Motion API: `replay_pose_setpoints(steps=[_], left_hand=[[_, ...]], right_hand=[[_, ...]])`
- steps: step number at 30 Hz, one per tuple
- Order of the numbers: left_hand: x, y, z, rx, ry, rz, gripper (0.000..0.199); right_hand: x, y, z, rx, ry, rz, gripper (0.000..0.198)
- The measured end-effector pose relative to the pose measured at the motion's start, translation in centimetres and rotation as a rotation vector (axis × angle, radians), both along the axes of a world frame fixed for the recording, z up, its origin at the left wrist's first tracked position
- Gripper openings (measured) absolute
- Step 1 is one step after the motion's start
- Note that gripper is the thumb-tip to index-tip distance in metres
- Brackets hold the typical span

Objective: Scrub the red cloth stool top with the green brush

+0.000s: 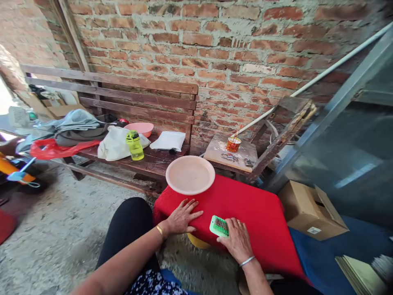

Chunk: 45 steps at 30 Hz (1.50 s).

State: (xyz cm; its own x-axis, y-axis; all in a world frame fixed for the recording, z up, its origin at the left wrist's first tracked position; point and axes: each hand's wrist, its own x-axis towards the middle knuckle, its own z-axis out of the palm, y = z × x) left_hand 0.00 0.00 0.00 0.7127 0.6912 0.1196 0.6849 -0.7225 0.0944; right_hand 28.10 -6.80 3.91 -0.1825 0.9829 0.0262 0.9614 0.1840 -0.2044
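Note:
My left hand (183,217) lies flat on the red cloth (251,200) that covers a low table, its fingers spread and nothing in it. A gold bangle circles that wrist. In my right hand (238,239) is a green scrub brush (220,226), its dark and green bristles facing up; the fingers wrap its right end and hide part of it. Just beyond my left hand, a pale pink basin (190,175) sits at the table's far left corner. Whether it holds water is hard to tell.
Behind, a wooden bench (147,162) carries a yellow-green bottle (134,145), a white bag (112,143), clothes and a pink bowl (144,128). A wooden chair (211,152) holds a red cup (233,144) and padlocks. To the right is a cardboard box (303,209).

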Motion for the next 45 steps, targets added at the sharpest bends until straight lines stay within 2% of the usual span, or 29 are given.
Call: replay_pose_setpoints(steps=[3,6,10,13,16,22,24,27,30,34,36,38,41,43,45], left_hand=[[-0.5,0.3,-1.6,0.029,0.003,0.004,0.079],[-1.1,0.6,-2.6,0.085,0.005,-0.012,0.076],[-1.6,1.5,-4.5,0.286,-0.074,-0.092,0.069],[-1.8,2.1,-5.6,0.391,-0.107,-0.123,0.07],[-1.8,2.1,-5.7,0.379,-0.101,-0.113,0.07],[-1.1,1.2,-4.5,0.246,-0.019,-0.067,0.074],[-1.0,1.1,-4.2,0.203,0.002,-0.053,0.077],[-1.0,1.1,-4.1,0.181,0.01,-0.051,0.08],[-1.1,1.1,-4.1,0.189,0.005,-0.057,0.081],[-1.1,1.1,-4.2,0.196,0.012,-0.048,0.08],[-1.1,1.1,-4.1,0.21,0.013,-0.047,0.079],[-1.1,1.1,-4.1,0.235,0.01,-0.049,0.079],[-1.1,1.1,-4.0,0.27,0.005,-0.056,0.078],[-1.1,1.1,-4.0,0.281,0.007,-0.063,0.078],[-1.1,1.1,-4.0,0.28,0.01,-0.064,0.079]], right_hand=[[0.1,-0.4,0.1,0.011,0.029,-0.119,0.044],[0.4,-0.9,0.2,-0.014,0.113,-0.108,0.046],[0.7,-1.1,0.3,-0.115,0.172,-0.104,0.044],[1.5,-1.1,0.1,-0.099,0.178,-0.138,0.048],[3.4,-1.6,-0.3,-0.022,0.134,-0.247,0.051],[10.1,-3.6,-2.5,0.106,-0.146,-0.667,0.048],[12.2,-3.8,-3.5,0.15,-0.176,-0.739,0.052],[13.8,-3.5,-4.3,0.196,-0.098,-0.744,0.053],[12.8,-2.6,-4.5,0.285,0.126,-0.681,0.055],[7.9,-1.5,-4.4,0.367,0.365,-0.458,0.058],[5.2,-1.1,-4.3,0.349,0.34,-0.304,0.055],[3.3,-0.9,-4.2,0.319,0.246,-0.214,0.051],[3.5,-0.8,-3.5,0.261,0.077,-0.255,0.049],[5.7,-1.3,-2.8,0.205,-0.036,-0.378,0.05],[9.0,-2.3,-2.0,0.144,-0.132,-0.572,0.053]])
